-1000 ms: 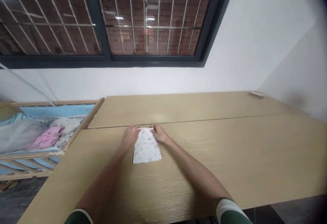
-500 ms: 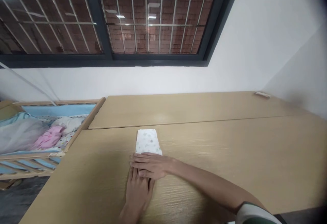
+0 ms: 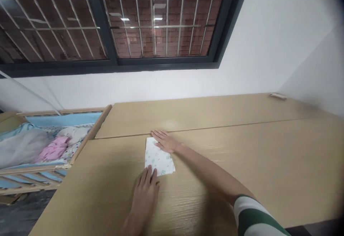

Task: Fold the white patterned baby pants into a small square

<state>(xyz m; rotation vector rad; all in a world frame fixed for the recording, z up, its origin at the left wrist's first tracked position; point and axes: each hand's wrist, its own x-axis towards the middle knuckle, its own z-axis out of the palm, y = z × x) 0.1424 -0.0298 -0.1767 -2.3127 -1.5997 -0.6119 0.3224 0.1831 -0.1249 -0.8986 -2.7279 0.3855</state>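
Note:
A small folded white cloth (image 3: 159, 160) with a faint pattern lies flat on the wooden tabletop (image 3: 228, 157). My left hand (image 3: 146, 189) rests palm down at the cloth's near edge, its fingertips touching the lower left corner. Those fingers are stretched out and hold nothing. Across the far right corner of the cloth lies my right hand (image 3: 165, 141), flat, with fingers extended to the left; it covers that corner. My right arm reaches in from the lower right, in a green and white striped sleeve (image 3: 255, 214).
To the left stands a wooden crib (image 3: 91, 132) with a pink cloth (image 3: 55, 148) and other bedding inside. A small pale object (image 3: 278, 96) lies at the table's far right. Behind the table are a white wall (image 3: 161, 85) and a barred window (image 3: 166, 62).
My right hand has moved off my left hand, away from me to the cloth's far end. More of the cloth's near part is now uncovered. My left hand stays near the cloth's near edge.

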